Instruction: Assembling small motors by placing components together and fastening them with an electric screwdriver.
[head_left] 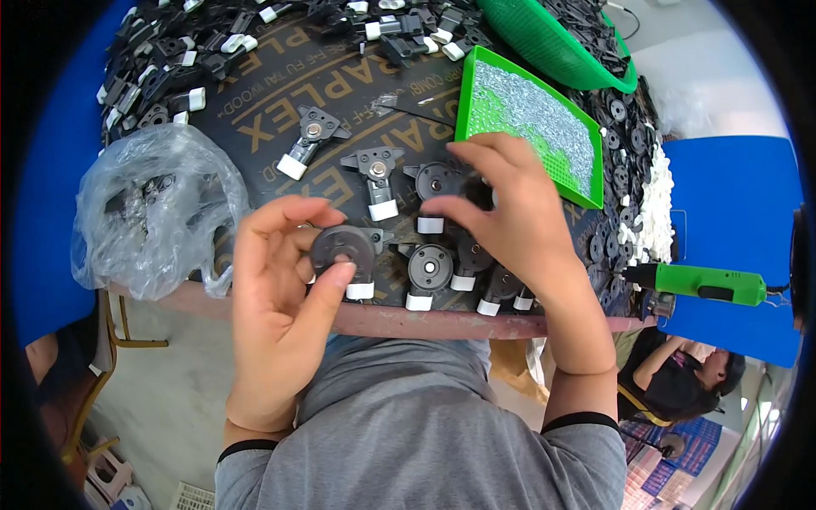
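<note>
Between the thumb and fingers of my left hand point(274, 306) is a round black plastic disc point(338, 246), held above the near edge of the table. My right hand point(531, 212) hovers over a black part with a round cap point(436, 182), thumb and fingers apart; I see nothing between them. Below the two hands stand several similar pieces, such as a round-capped black part with a white end point(429, 269). Farther away lie two uncapped black parts with white ends, one upright point(379, 177) and one tilted point(314, 133).
A green tray point(464, 98) of small silvery screws sits beyond my right hand, with a green basket point(544, 47) behind it. A green electric screwdriver point(714, 284) lies right. Left is a clear plastic bag point(140, 229). White pieces point(656, 208) pile up right; a person point(680, 374) sits beyond.
</note>
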`<control>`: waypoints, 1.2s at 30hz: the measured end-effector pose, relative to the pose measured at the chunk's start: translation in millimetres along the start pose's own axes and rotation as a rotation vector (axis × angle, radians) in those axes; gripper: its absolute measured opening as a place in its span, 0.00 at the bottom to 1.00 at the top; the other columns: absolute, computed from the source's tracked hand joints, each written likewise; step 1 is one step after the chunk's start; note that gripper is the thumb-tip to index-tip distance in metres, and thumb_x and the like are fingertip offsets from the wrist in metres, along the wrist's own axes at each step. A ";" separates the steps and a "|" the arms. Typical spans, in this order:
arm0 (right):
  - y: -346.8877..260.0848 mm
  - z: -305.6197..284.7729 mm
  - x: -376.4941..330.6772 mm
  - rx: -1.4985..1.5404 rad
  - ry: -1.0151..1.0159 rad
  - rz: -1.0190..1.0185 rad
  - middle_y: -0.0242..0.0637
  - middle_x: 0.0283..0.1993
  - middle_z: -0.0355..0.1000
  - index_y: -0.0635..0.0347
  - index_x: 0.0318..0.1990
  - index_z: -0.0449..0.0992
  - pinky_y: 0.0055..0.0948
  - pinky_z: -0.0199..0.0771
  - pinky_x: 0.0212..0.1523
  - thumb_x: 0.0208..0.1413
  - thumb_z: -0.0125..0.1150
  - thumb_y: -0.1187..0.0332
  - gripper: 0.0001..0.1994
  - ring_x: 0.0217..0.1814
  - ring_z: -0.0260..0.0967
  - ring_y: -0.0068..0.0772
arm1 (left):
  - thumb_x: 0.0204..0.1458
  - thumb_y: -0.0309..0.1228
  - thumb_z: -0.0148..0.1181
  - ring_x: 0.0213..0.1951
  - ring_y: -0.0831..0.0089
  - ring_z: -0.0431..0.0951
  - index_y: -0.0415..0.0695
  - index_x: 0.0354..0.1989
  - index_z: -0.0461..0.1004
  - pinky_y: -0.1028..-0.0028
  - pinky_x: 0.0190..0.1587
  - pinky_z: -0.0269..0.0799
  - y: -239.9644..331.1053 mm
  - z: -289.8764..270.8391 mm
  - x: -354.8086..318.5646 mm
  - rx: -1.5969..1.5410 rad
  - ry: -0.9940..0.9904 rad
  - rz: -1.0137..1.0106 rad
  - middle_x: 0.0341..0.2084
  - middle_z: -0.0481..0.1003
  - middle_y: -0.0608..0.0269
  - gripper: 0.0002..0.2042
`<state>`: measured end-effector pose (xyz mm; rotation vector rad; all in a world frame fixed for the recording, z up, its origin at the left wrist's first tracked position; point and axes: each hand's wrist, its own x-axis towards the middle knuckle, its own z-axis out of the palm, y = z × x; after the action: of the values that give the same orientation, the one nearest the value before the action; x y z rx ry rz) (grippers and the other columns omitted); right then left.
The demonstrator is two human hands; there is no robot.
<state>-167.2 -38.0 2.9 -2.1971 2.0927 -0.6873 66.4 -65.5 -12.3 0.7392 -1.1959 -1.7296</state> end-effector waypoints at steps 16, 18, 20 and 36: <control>-37.6 -11.5 -8.0 0.971 -0.353 0.078 0.45 0.57 0.70 0.62 0.49 0.75 0.33 0.71 0.55 0.40 0.80 0.72 0.26 0.58 0.69 0.35 | 0.53 0.12 0.62 0.50 0.70 0.77 0.39 0.58 0.60 0.73 0.52 0.78 -20.1 -12.6 3.9 -0.292 -0.107 0.035 0.50 0.69 0.55 0.25; -45.1 -2.3 -7.4 0.964 -0.262 -0.046 0.47 0.58 0.69 0.61 0.47 0.74 0.36 0.70 0.57 0.39 0.81 0.72 0.26 0.60 0.68 0.38 | 0.53 0.14 0.62 0.50 0.69 0.77 0.40 0.57 0.61 0.73 0.52 0.78 -26.4 -10.4 3.1 -0.471 -0.150 0.006 0.50 0.70 0.55 0.24; -46.8 4.4 -13.6 0.955 -0.172 -0.157 0.53 0.61 0.69 0.58 0.46 0.71 0.46 0.66 0.63 0.37 0.83 0.70 0.28 0.66 0.66 0.48 | 0.54 0.15 0.62 0.50 0.69 0.77 0.41 0.56 0.61 0.72 0.52 0.79 -34.1 -4.8 -0.8 -0.740 -0.233 -0.108 0.50 0.69 0.56 0.23; -15.0 18.0 34.4 0.299 -0.173 -0.117 0.41 0.54 0.75 0.59 0.53 0.76 0.35 0.75 0.55 0.40 0.71 0.81 0.27 0.58 0.72 0.45 | 0.57 0.13 0.56 0.46 0.73 0.75 0.39 0.46 0.69 0.75 0.52 0.70 -44.3 -43.9 25.8 0.396 0.392 0.607 0.43 0.74 0.56 0.12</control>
<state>-147.1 -74.4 1.4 -2.1375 1.6706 -0.7334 77.5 -100.1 -69.2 0.7933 -1.3190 -0.8170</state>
